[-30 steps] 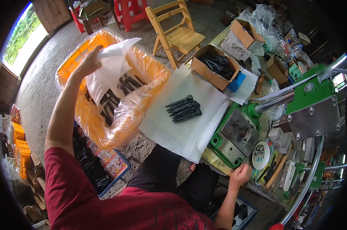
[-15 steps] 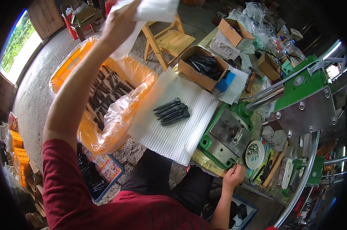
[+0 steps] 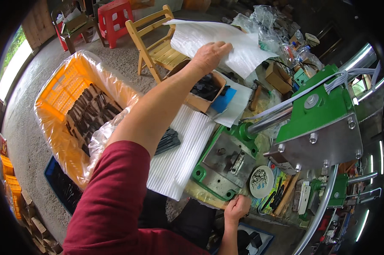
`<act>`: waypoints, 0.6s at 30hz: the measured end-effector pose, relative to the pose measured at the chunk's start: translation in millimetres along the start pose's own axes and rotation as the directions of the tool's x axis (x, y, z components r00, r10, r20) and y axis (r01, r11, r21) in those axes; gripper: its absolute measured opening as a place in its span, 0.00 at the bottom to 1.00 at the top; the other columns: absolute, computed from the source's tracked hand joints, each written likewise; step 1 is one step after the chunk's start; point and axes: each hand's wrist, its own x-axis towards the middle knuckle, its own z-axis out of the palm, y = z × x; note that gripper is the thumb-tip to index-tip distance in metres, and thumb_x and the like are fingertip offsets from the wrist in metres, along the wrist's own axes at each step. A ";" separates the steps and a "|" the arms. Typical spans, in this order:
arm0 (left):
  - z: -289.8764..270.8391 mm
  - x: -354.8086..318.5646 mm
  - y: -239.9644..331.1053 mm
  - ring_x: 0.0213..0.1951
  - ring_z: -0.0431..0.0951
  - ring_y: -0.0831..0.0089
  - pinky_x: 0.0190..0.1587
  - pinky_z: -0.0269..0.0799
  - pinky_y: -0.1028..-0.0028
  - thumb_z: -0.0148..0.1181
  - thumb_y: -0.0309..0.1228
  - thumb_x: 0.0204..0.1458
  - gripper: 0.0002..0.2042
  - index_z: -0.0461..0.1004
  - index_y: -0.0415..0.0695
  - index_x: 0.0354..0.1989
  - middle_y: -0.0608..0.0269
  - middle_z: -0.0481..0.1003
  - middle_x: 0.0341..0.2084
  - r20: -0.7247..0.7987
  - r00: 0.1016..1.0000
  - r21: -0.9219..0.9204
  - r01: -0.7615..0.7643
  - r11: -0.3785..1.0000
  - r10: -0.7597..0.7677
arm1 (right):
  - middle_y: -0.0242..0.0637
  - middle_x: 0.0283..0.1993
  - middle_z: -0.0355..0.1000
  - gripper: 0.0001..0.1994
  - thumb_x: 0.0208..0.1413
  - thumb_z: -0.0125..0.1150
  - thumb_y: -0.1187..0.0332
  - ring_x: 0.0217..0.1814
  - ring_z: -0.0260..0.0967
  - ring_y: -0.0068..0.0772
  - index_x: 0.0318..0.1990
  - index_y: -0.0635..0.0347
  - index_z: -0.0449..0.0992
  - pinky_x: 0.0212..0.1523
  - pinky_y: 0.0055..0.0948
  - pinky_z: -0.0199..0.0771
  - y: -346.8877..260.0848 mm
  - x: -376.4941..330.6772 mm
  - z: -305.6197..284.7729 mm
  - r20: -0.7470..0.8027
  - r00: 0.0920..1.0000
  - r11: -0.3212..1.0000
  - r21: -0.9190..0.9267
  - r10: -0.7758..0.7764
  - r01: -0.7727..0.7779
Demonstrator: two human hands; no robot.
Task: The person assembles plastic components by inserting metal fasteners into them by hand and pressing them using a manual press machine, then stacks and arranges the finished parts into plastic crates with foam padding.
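The left hand (image 3: 209,55) is up near the top middle of the frame. Its fingers are closed on the edge of a white foam sheet (image 3: 226,42), which hangs in the air over a wooden chair (image 3: 158,42) and a cardboard box (image 3: 204,91). The sheet hides part of the plastic bags behind it. The long bare arm and red sleeve (image 3: 111,204) cover a lot of the middle, so only a bit of the pile of black metal parts (image 3: 168,140) peeks out beside the arm. Those parts lie on a ribbed white sheet (image 3: 179,161) on the desk (image 3: 260,110).

The right hand (image 3: 237,208) is low in the frame. It rests on the front edge of the desk with the fingers curled; I cannot tell if it holds anything.

At the left sits an orange crate (image 3: 60,97) lined with clear plastic, with dark parts inside that are hard to make out. A green press machine (image 3: 315,123) fills the right side, and its far end is cut off by the dark rim. A small round dish (image 3: 261,180) of tiny bits sits below it.
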 end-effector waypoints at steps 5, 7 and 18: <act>59.4 -9.7 17.9 0.35 0.72 0.59 0.35 0.66 0.65 0.43 0.24 0.44 0.10 0.65 0.47 0.36 0.57 0.71 0.31 0.212 0.962 0.116 0.148 0.982 -0.171 | 0.44 0.21 0.57 0.02 0.40 0.45 0.74 0.22 0.55 0.49 0.23 0.63 0.63 0.22 0.41 0.52 4.4 0.6 2.8 -0.011 1.000 1.000 0.010 -0.021 0.021; 65.4 -7.7 35.7 0.36 0.72 0.60 0.36 0.65 0.64 0.43 0.24 0.44 0.11 0.65 0.47 0.37 0.58 0.72 0.32 0.393 0.891 0.150 0.183 0.972 -0.229 | 0.44 0.21 0.58 0.02 0.40 0.45 0.74 0.23 0.55 0.49 0.23 0.63 0.63 0.22 0.41 0.53 3.6 1.0 1.4 0.008 1.000 1.000 -0.002 -0.008 0.008; 84.3 6.0 58.5 0.46 0.67 0.56 0.44 0.55 0.46 0.54 0.40 0.37 0.23 0.66 0.44 0.43 0.53 0.69 0.42 0.774 0.593 0.094 0.235 0.967 -0.219 | 0.45 0.22 0.59 0.03 0.40 0.44 0.77 0.24 0.55 0.49 0.25 0.65 0.63 0.24 0.40 0.53 2.1 0.9 -2.2 0.058 0.998 1.000 0.014 0.013 -0.014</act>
